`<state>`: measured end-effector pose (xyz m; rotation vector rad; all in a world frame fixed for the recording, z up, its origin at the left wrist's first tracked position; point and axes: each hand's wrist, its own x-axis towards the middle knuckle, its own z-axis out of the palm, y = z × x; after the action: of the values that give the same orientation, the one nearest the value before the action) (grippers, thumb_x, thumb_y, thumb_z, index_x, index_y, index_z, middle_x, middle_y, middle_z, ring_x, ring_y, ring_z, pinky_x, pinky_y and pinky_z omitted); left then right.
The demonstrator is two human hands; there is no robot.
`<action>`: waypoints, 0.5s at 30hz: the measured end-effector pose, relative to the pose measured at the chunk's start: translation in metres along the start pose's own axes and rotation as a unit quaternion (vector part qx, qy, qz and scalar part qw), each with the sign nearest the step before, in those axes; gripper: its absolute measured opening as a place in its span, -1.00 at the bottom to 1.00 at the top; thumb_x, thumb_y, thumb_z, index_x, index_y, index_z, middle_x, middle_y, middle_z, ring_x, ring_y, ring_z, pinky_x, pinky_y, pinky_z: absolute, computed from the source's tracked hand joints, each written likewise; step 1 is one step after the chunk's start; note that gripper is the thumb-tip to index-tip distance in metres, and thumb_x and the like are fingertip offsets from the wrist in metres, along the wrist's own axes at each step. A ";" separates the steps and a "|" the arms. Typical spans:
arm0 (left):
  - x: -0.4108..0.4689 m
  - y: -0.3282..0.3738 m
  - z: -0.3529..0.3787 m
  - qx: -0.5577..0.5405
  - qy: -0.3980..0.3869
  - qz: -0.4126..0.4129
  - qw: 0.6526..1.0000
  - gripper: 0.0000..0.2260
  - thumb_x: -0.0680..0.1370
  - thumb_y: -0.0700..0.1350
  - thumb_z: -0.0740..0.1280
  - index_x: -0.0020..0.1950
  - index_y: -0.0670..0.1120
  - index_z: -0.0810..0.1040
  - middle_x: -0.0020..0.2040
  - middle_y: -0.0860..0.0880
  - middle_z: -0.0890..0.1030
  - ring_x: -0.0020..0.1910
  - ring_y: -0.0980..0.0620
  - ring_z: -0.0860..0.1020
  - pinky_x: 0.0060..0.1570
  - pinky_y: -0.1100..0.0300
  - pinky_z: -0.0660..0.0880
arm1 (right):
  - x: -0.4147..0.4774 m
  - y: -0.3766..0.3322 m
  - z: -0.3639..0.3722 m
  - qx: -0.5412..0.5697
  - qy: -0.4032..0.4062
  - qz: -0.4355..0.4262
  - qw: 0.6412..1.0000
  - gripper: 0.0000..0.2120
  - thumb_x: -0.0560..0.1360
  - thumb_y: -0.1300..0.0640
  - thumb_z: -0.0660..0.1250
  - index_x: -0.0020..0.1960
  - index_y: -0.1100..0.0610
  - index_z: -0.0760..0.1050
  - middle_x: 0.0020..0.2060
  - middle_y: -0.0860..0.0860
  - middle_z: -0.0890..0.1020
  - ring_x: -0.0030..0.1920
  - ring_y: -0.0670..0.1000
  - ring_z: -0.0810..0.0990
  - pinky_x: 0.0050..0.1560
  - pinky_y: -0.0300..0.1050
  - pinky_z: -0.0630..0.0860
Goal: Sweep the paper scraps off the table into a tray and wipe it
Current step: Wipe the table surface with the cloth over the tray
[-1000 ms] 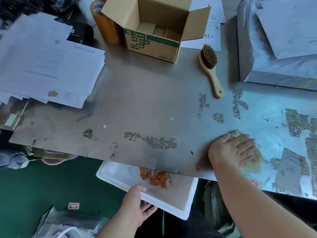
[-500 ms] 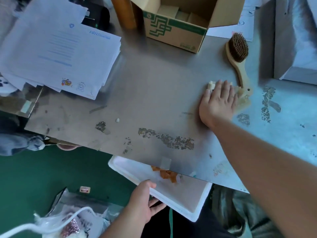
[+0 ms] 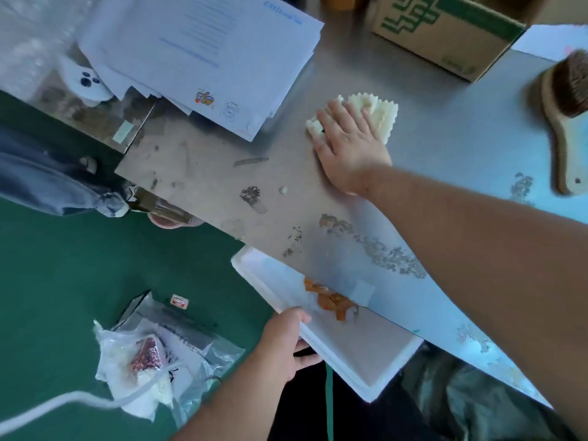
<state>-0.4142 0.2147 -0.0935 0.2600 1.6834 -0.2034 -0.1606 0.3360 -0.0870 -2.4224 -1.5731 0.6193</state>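
My right hand (image 3: 348, 144) lies flat with straight fingers on a pale yellow cloth (image 3: 380, 113), pressing it onto the grey metal table (image 3: 445, 148) near the stack of papers. My left hand (image 3: 283, 342) grips the near-left rim of a white foam tray (image 3: 366, 351) held under the table's front edge. Orange paper scraps (image 3: 331, 300) lie in the tray by the table edge. A small white crumb (image 3: 282, 190) sits on the table left of my right wrist.
A stack of white printed papers (image 3: 203, 55) lies at the back left, a cardboard box (image 3: 451, 30) at the back, a wooden brush (image 3: 566, 109) at the right. Worn patches (image 3: 375, 246) mark the tabletop. Plastic bags (image 3: 152, 354) lie on the green floor.
My right hand has slid the cloth from the table's right side, past the brush, leftward to the papers. The left hand keeps its grip on the tray under the edge.
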 end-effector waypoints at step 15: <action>-0.020 -0.003 -0.009 0.004 -0.031 0.015 0.999 -0.92 0.61 -0.23 0.28 0.09 -0.13 0.49 0.02 -0.20 0.55 -0.03 -0.16 0.63 0.12 -0.21 0.65 | -0.103 -0.046 0.051 -0.037 -0.076 -0.208 0.974 -0.50 0.71 -0.09 -0.07 0.64 -0.10 0.12 0.65 -0.09 0.05 0.64 -0.02 -0.10 0.58 -0.04 -0.32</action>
<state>-0.4207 0.2136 -0.0725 0.2816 1.6158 -0.1938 -0.2577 0.2588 -0.0907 -2.0312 -2.1178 0.6845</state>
